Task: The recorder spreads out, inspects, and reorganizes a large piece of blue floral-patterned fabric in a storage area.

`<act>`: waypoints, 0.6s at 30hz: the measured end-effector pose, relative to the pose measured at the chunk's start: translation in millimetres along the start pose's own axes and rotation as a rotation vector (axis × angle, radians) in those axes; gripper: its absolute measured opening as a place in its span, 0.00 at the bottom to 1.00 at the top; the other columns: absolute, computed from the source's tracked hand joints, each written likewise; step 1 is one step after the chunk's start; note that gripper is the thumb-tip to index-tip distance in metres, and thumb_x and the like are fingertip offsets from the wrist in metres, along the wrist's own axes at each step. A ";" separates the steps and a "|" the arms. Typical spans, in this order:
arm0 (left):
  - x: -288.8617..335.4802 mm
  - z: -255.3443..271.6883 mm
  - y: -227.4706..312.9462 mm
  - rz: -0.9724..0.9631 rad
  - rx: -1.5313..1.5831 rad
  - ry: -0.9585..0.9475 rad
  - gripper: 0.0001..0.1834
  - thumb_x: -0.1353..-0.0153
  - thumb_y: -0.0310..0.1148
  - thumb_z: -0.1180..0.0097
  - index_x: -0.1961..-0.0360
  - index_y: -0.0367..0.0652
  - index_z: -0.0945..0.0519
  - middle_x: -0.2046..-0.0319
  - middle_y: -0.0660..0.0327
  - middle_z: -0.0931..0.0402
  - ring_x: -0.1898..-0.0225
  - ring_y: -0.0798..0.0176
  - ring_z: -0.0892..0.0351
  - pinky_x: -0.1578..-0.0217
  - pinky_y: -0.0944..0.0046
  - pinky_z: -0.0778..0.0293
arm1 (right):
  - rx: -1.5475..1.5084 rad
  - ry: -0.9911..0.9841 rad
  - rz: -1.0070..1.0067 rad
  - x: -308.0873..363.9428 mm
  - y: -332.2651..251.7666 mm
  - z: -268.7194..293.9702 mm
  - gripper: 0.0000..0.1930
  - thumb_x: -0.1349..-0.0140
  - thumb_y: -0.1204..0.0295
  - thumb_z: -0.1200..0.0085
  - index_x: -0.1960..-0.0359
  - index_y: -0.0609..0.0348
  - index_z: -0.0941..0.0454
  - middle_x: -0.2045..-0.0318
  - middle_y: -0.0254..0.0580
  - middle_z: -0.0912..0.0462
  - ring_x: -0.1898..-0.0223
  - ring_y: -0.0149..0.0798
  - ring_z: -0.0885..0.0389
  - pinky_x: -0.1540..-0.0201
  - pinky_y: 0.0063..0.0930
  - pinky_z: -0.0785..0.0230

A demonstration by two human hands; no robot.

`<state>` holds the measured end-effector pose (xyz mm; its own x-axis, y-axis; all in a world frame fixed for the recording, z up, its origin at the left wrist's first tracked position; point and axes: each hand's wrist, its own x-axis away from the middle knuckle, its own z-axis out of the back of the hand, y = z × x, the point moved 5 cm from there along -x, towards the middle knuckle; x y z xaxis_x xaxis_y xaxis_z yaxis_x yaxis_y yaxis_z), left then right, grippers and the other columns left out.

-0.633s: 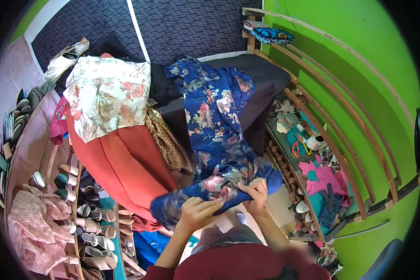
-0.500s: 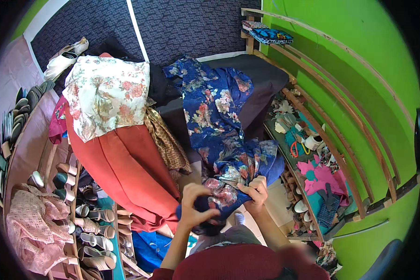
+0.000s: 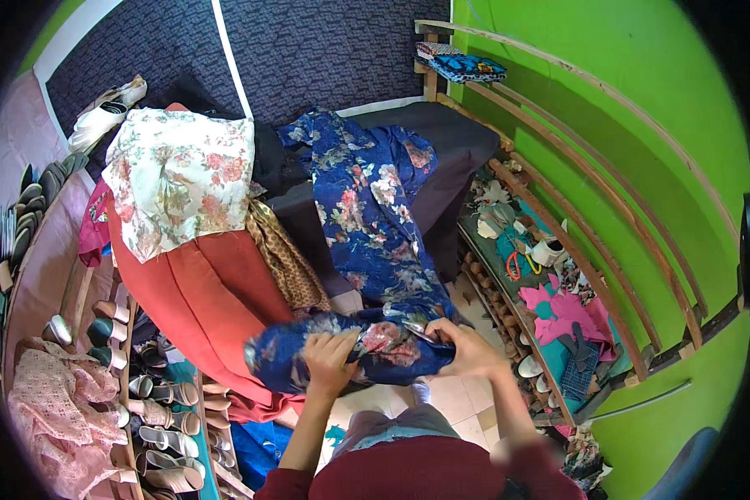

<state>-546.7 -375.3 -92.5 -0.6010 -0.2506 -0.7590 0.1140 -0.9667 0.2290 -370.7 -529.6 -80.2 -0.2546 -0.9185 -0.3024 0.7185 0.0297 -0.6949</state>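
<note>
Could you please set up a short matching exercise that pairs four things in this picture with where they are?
Things:
1. blue floral fabric
2. white floral blouse
3. folded blue cloth
4. pink lace garment

Places:
A. on the top end of the wooden shelf
B. lower left, beside the shoes
C. draped over the orange cloth
D. gathered in both hands at its lower end

Pairs: 1-D, 2-C, 3-A, 4-B

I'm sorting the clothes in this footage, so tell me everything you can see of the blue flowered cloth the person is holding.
The blue flowered cloth is dark blue with pink and white blossoms, thin and limp by its look. Its far part lies rumpled across a dark couch; its near end is bunched into a roll. The left hand and right hand both grip that roll. An orange cloth hangs beside it.
</note>
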 end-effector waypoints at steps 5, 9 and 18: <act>-14.3 38.2 3.1 -0.279 -0.171 0.023 0.14 0.57 0.33 0.49 0.65 0.51 0.20 0.65 0.72 0.22 0.73 0.72 0.31 0.67 0.66 0.42 | -0.300 -0.001 -0.289 14.7 56.5 24.7 0.17 0.53 0.75 0.39 0.59 0.58 0.27 0.74 0.34 0.24 0.78 0.29 0.27 0.79 0.21 0.35; -11.6 60.1 -7.5 -0.329 -0.288 -0.015 0.12 0.54 0.33 0.48 0.66 0.53 0.20 0.62 0.72 0.22 0.67 0.71 0.30 0.64 0.65 0.40 | -0.010 0.376 -0.395 17.0 106.2 55.5 0.07 0.53 0.80 0.46 0.70 0.62 0.21 0.75 0.48 0.20 0.73 0.37 0.22 0.66 0.27 0.32; 32.3 61.9 -42.9 -0.173 -0.195 -0.142 0.13 0.53 0.29 0.51 0.64 0.44 0.21 0.59 0.64 0.22 0.62 0.66 0.25 0.65 0.65 0.33 | 0.166 0.956 -0.269 -7.6 89.9 105.8 0.09 0.54 0.84 0.49 0.69 0.64 0.23 0.77 0.47 0.22 0.76 0.34 0.25 0.68 0.25 0.35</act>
<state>-620.0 -338.8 -89.1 -0.7278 -0.0852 -0.6805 0.1423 -0.9894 -0.0282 -235.7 -561.6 -71.4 -0.7818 -0.1830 -0.5960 0.6233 -0.2546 -0.7394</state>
